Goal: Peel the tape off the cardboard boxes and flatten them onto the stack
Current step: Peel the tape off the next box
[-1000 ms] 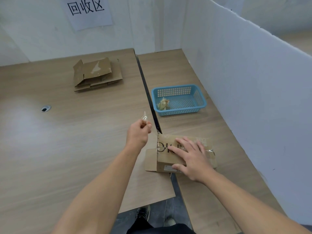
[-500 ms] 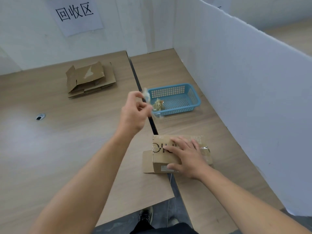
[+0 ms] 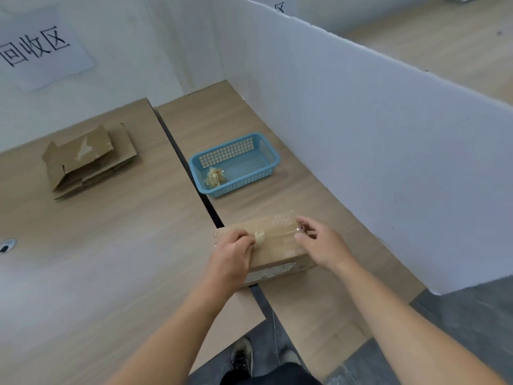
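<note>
Back from the blue basket (image 3: pixel 241 187), the left hand (image 3: pixel 231 254) pinched the tape (image 3: pixel 277 234) on the box (image 3: pixel 277 252) near the table (image 3: pixel 305 195) edge, the right hand (image 3: pixel 322 244) pinched its other end, and next it needed a slow pull up.

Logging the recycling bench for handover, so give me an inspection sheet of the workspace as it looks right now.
Surface: two wooden tables side by side, dark gap between.
Job's things: taped cardboard box over the gap; clear tape along its top; flattened stack far left.
Clutter: blue basket holding a tape wad; grommet hole.
Grippers: left hand and right hand each pinch the tape.
Cables: nothing seen.
Surroundings: white partition, paper sign on wall.
</note>
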